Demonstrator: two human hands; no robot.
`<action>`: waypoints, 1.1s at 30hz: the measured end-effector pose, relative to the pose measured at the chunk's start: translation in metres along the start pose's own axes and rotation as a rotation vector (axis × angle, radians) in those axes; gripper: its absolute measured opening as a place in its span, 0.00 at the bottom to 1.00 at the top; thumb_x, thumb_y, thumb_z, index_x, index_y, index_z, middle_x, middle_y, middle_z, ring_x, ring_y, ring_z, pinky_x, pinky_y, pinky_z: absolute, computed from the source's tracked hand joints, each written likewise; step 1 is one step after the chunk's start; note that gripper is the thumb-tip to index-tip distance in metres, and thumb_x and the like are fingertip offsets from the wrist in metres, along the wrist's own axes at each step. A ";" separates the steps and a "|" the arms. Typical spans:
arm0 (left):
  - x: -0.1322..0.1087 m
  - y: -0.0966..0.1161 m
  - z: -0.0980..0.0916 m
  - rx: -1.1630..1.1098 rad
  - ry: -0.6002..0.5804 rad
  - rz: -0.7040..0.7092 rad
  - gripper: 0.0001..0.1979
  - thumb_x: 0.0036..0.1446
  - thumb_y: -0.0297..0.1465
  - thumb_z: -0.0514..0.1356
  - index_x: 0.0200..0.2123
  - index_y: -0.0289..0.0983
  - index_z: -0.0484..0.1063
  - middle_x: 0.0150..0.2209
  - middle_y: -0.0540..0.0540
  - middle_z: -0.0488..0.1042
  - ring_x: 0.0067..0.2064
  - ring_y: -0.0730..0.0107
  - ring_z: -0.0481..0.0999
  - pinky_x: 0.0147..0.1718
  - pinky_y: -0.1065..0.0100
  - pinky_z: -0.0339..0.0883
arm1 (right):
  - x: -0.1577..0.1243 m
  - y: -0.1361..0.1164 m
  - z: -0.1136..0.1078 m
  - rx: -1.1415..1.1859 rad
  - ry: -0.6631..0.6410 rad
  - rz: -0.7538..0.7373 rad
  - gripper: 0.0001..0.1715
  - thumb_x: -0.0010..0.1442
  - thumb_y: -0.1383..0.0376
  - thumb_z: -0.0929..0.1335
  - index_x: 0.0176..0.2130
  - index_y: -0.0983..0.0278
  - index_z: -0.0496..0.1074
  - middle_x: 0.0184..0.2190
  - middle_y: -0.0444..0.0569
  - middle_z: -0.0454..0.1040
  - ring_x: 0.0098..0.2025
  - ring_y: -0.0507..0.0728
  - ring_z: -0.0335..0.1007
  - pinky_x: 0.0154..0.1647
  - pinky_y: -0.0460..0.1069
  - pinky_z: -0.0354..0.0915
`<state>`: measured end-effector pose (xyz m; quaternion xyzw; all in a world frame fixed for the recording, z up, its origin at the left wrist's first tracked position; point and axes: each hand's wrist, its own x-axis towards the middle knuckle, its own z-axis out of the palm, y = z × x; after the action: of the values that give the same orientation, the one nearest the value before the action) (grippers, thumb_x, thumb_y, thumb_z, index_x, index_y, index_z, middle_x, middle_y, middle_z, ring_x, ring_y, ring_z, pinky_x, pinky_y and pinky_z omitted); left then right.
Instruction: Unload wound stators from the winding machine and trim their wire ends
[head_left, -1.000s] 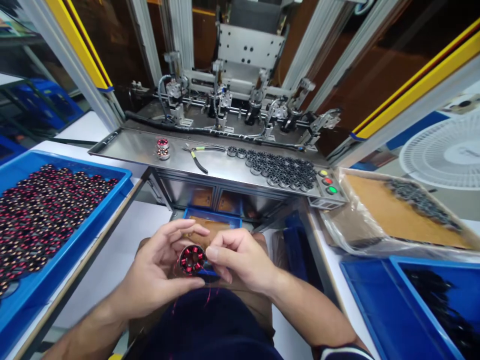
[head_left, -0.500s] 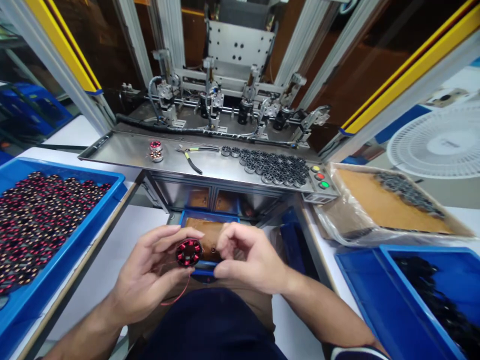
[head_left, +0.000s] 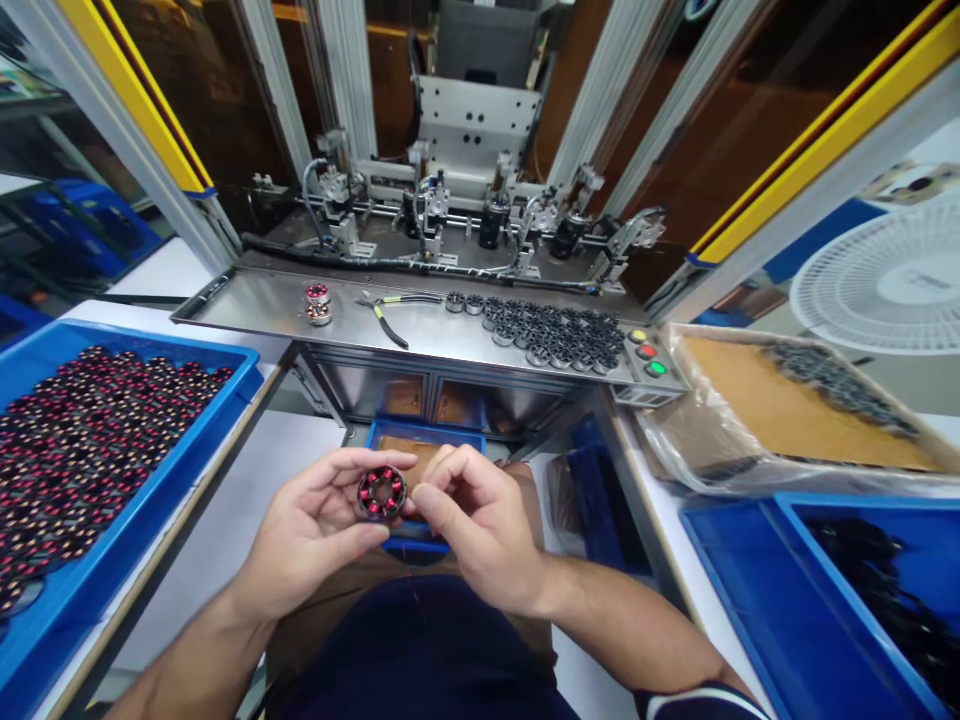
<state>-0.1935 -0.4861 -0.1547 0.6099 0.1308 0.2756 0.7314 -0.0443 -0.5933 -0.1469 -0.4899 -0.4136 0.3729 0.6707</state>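
Observation:
A round motor stator [head_left: 382,494] with red windings and an open centre is gripped in my left hand [head_left: 304,535], its face turned up toward me. My right hand [head_left: 487,525] is closed, thumb and index finger pinched together right beside the stator's right edge. What the pinch holds, if anything, is too small to make out. A thin red wire hangs faintly below the two hands. Under them, partly covered, lies a blue bin with brown board [head_left: 409,450] in it.
A blue tray of wound stators [head_left: 112,440] stands at left. On the metal ledge lie two stators [head_left: 318,304], cutting pliers [head_left: 390,318] and many black rings [head_left: 555,332], near control buttons [head_left: 646,352]. At right are a lined box [head_left: 720,380], blue bins [head_left: 739,590] and a fan [head_left: 892,280].
My right hand has come left and down to the stator, its fingers now pinched at the rim. The stator has turned, and the red wire has shifted from its left side to below the hands.

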 end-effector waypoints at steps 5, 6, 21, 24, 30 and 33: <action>0.005 -0.018 0.001 -0.068 0.058 0.008 0.32 0.37 0.35 0.76 0.49 0.42 0.75 0.52 0.41 0.75 0.47 0.62 0.79 0.41 0.73 0.75 | -0.002 0.002 0.002 -0.057 0.018 -0.055 0.12 0.63 0.62 0.68 0.30 0.63 0.65 0.26 0.43 0.67 0.28 0.51 0.63 0.31 0.48 0.61; 0.005 -0.022 0.002 -0.053 0.106 0.031 0.34 0.33 0.36 0.77 0.47 0.41 0.76 0.52 0.41 0.75 0.50 0.60 0.77 0.42 0.73 0.75 | -0.003 0.004 0.002 -0.069 0.018 -0.062 0.11 0.63 0.62 0.68 0.30 0.63 0.65 0.27 0.44 0.67 0.29 0.51 0.63 0.31 0.48 0.60; -0.016 -0.019 0.013 0.565 0.291 0.385 0.27 0.44 0.18 0.69 0.49 0.41 0.74 0.46 0.44 0.79 0.45 0.61 0.80 0.46 0.64 0.77 | -0.002 0.015 0.009 0.077 -0.085 -0.075 0.10 0.60 0.62 0.70 0.35 0.63 0.65 0.34 0.45 0.64 0.35 0.51 0.62 0.38 0.48 0.63; -0.018 -0.019 0.010 0.639 0.306 0.400 0.28 0.43 0.17 0.69 0.49 0.41 0.74 0.46 0.45 0.79 0.45 0.61 0.80 0.45 0.64 0.77 | -0.003 0.019 0.015 0.104 0.029 -0.041 0.11 0.66 0.62 0.65 0.32 0.63 0.63 0.31 0.44 0.63 0.34 0.51 0.61 0.38 0.48 0.61; -0.016 -0.014 0.009 0.646 0.300 0.355 0.28 0.44 0.18 0.68 0.50 0.42 0.74 0.45 0.46 0.80 0.44 0.64 0.81 0.45 0.66 0.77 | -0.007 0.029 0.015 0.089 0.126 -0.046 0.07 0.66 0.62 0.64 0.37 0.62 0.63 0.35 0.45 0.65 0.36 0.52 0.63 0.40 0.50 0.62; -0.015 -0.013 0.008 0.709 0.269 0.371 0.29 0.44 0.18 0.69 0.51 0.42 0.73 0.46 0.47 0.80 0.44 0.64 0.81 0.44 0.67 0.77 | -0.003 0.025 0.008 -0.060 0.073 -0.213 0.17 0.57 0.62 0.72 0.45 0.62 0.67 0.42 0.49 0.64 0.43 0.55 0.64 0.45 0.52 0.63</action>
<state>-0.1979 -0.5023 -0.1674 0.7954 0.2000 0.4178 0.3908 -0.0552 -0.5868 -0.1697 -0.4763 -0.4494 0.2689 0.7063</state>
